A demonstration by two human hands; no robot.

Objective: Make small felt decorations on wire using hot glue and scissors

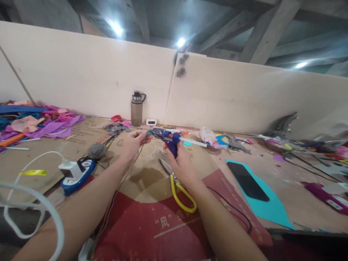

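My right hand (pixel 181 163) is wrapped round the grip of a blue hot glue gun (pixel 167 138), its nozzle pointing left and a white glue stick (pixel 193 142) sticking out of its back. My left hand (pixel 133 142) is pinched on something small right at the nozzle tip; I cannot make out what it is. Both hands hover above a brown cardboard sheet (pixel 146 177). Yellow-handled scissors (pixel 178 191) lie on the cardboard just below my right hand.
A grey water bottle (pixel 136 108) stands against the back partition. A blue and white power strip (pixel 77 172) with a white cable lies at the left. Piles of coloured felt scraps (pixel 40 121) sit far left. A black phone (pixel 247 180) rests on a teal sheet (pixel 268 208) at right.
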